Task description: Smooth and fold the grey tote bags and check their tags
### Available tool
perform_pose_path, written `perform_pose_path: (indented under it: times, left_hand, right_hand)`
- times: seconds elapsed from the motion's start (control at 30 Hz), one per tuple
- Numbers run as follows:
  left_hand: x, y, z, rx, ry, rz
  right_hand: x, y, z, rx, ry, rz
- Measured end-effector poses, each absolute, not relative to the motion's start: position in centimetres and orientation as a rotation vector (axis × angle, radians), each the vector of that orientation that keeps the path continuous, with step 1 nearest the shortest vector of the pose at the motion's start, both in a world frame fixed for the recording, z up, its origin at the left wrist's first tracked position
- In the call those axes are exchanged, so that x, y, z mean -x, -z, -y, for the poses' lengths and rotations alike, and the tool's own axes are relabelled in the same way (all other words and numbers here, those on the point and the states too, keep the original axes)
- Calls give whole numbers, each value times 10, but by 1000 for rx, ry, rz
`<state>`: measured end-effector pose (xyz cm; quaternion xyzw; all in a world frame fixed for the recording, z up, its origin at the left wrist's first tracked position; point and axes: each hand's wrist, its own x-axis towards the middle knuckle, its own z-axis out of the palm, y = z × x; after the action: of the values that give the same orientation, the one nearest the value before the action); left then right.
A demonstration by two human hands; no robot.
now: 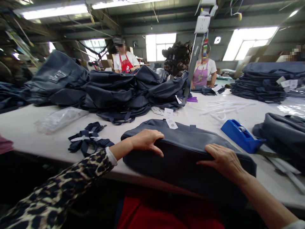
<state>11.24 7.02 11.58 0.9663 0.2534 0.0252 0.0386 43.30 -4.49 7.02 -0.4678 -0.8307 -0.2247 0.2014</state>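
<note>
navy bag lay flat at the near edge of the white table, directly in front of the wearer, its near side hanging slightly over the edge. left hand rested palm down on the bag's left end, fingers curled over its near edge, pressing rather than gripping; a leopard-print sleeve covered that forearm. right hand lay flat on the bag's right part, fingers spread and pointing left, holding nothing. two paper tags sat at the bag's far edge, touching it. left of the bag, near it, a bundle of navy straps with a white band; further left and beyond, a clear plastic bag. just right of the bag, a blue tape dispenser; beyond that, another dark bag. behind the bag, a loose heap of dark bags ran across the table. far right of the bag, a neat stack of folded bags. white plastic strips lay between the bag and that stack. two people stood across the table beyond the heap, one in a red apron, one in a pink apron.
</note>
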Motion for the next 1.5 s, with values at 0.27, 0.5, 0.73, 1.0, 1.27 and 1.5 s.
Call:
perform_pose_path:
  times: [0.27,0.5,0.73,1.0,1.27,1.5]
  left_hand:
    - [-173,-103,-75,-3065,101,-982]
    - [-150,-69,-43,-3392,-165,-775]
    - [-133,-11,-14,-3531,-358,-686]
    - [-150,-89,-67,-3090,-63,-754]
    - [-169,-109,-89,-2975,-95,-682]
    - [-161,-66,-55,-3197,-59,-629]
  right_hand:
    - [-441,-76,32,1395,855,2372]
    - [-422,-54,71,1545,757,2476]
    - [-412,2,82,1392,687,2459]
    - [-392,-24,103,1070,647,2266]
    - [-412,39,69,1177,341,2608]
    - [-439,57,49,1130,-56,2641]
